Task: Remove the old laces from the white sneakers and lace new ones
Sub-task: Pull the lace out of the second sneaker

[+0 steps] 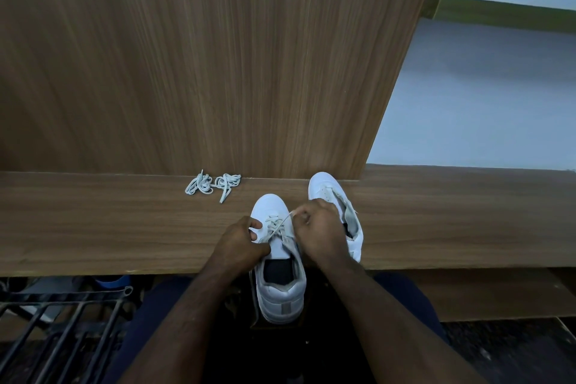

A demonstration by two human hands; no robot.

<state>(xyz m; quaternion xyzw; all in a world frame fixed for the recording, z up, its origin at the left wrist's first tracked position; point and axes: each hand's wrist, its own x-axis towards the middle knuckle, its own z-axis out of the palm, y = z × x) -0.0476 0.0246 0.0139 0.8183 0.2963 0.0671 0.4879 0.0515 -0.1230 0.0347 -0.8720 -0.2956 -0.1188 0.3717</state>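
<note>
Two white sneakers sit in front of me on the wooden shelf [124,227]. The nearer sneaker [279,262] holds a dark insole in its opening, and its heel hangs past the shelf's front edge toward my lap; its long axis runs straight away from me, toe pointing at the upright wooden panel [218,56]. One lace [276,226] crosses its eyelets. The second sneaker [335,206] lies just beside it to the right, partly hidden behind my right hand, its toe close to the foot of the panel, its long axis slanted a little, toe up-left, heel down-right. I see no lace threaded in it, and its tongue gapes loose over a dark inside.

My left hand [241,243] curls its fingers against the left side of the nearer sneaker and pinches a strand of the lace. My right hand [318,227] is closed into a tight curl, pinching the other end of that lace, which runs taut from the eyelets up to my fingers.

Two loose bundles of laces [213,184] lie side by side on the shelf, well to the left of the sneakers, against the base of the panel.

Below the shelf, at my left, a black metal rack [62,321] shows its bars.
</note>
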